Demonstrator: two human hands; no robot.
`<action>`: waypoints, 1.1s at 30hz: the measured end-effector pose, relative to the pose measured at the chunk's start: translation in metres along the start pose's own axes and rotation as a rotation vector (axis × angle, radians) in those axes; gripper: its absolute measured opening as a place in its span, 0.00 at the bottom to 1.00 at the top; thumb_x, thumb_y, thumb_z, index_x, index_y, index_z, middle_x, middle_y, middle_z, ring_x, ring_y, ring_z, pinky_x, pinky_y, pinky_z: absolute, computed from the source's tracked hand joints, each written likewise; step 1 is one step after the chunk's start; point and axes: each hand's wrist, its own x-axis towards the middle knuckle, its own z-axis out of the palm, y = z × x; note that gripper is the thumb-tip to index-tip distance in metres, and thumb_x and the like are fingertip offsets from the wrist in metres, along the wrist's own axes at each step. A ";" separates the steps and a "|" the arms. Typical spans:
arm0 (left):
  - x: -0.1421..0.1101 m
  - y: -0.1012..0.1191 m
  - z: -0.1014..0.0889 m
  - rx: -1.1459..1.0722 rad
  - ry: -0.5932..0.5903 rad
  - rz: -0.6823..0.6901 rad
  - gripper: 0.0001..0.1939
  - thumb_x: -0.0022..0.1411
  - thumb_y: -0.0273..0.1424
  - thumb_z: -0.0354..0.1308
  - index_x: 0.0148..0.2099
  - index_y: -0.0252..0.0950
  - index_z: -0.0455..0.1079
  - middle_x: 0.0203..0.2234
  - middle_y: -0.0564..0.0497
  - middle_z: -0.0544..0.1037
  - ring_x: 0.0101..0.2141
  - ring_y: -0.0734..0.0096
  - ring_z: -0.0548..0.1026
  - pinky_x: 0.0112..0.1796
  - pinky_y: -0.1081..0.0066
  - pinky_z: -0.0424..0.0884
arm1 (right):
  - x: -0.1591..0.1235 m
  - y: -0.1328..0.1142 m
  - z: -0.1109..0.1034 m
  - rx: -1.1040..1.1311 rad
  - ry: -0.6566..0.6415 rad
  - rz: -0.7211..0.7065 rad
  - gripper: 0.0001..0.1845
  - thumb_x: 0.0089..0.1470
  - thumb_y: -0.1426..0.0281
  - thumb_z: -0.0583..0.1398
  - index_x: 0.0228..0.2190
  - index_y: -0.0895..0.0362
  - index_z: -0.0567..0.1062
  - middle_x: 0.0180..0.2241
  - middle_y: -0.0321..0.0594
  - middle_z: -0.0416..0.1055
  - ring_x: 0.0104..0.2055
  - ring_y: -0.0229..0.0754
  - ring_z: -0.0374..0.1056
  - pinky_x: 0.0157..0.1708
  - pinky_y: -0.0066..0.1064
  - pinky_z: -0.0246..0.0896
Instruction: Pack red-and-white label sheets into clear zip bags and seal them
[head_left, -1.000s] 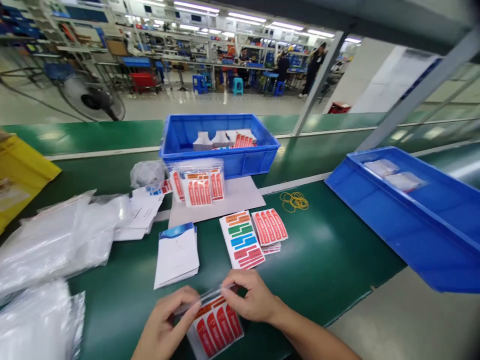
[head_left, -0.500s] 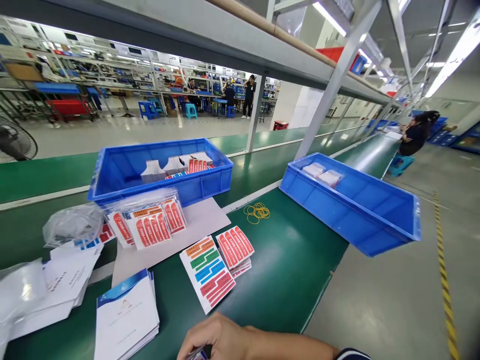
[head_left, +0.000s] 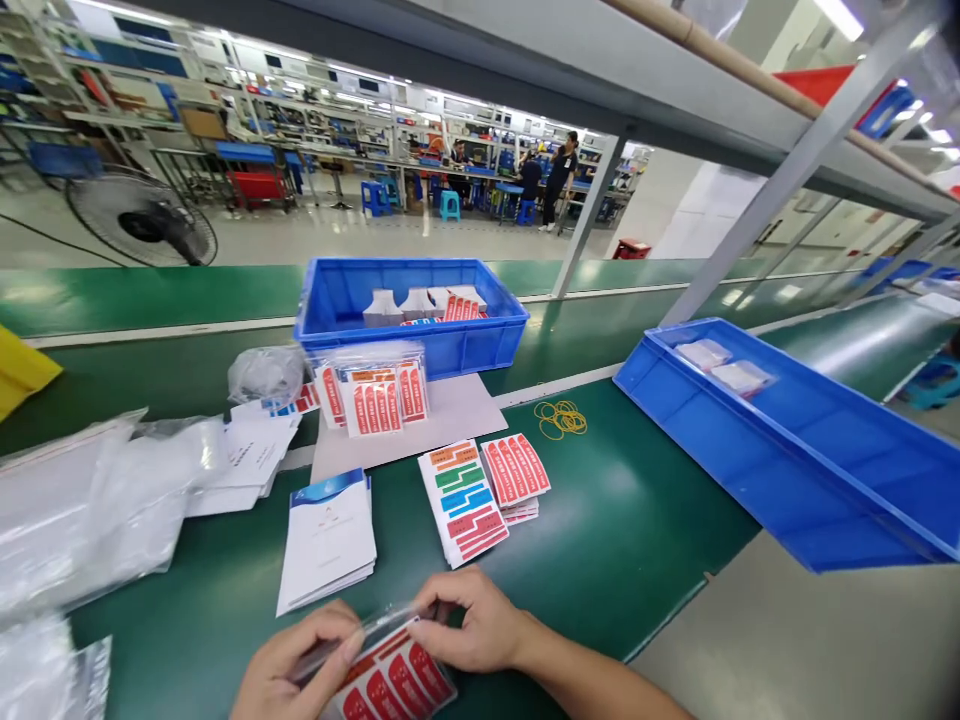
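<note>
Both hands grip one clear plastic bag (head_left: pixel 397 670) with red-and-white label sheets inside, low at the front of the green bench. My left hand (head_left: pixel 304 660) pinches its left upper edge between thumb and fingers. My right hand (head_left: pixel 472 620) pinches the upper right corner. Just beyond them lie a stack of white booklets with a blue top (head_left: pixel 328 535), a stack of multicolour label sheets (head_left: pixel 463 500) and a stack of red label sheets (head_left: pixel 516 470). Filled bags of labels (head_left: pixel 375 395) lean against the blue bin behind.
A blue bin (head_left: pixel 412 350) holds stacked cards and labels; another blue bin (head_left: pixel 780 440) at right holds two packs. Yellow rubber bands (head_left: pixel 560 420) lie between them. Clear plastic bags (head_left: pixel 90 510) and white papers (head_left: pixel 251 455) cover the left side. A metal post (head_left: pixel 592 215) rises behind.
My view has swung left. My left hand has come into sight on the bag, and the bag with red labels now shows clearly between both hands.
</note>
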 end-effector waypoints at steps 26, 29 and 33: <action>-0.006 0.021 0.001 0.244 -0.254 -0.113 0.07 0.62 0.30 0.49 0.31 0.37 0.64 0.27 0.55 0.70 0.27 0.74 0.66 0.29 0.75 0.62 | -0.023 -0.001 0.034 0.013 -0.204 0.352 0.06 0.53 0.69 0.58 0.28 0.60 0.69 0.22 0.31 0.63 0.22 0.28 0.56 0.21 0.17 0.49; -0.005 0.021 0.004 0.264 -0.289 -0.111 0.03 0.60 0.29 0.51 0.35 0.38 0.65 0.29 0.55 0.71 0.29 0.74 0.67 0.30 0.75 0.62 | -0.027 -0.002 0.034 -0.079 -0.209 0.303 0.06 0.53 0.70 0.58 0.27 0.59 0.69 0.21 0.30 0.63 0.22 0.28 0.56 0.21 0.17 0.47; -0.004 0.020 0.006 0.277 -0.316 -0.131 0.07 0.62 0.30 0.49 0.32 0.37 0.66 0.26 0.55 0.71 0.26 0.75 0.65 0.28 0.74 0.60 | -0.027 -0.008 0.031 -0.182 -0.202 0.249 0.04 0.52 0.71 0.58 0.26 0.58 0.69 0.21 0.29 0.66 0.22 0.28 0.59 0.23 0.17 0.49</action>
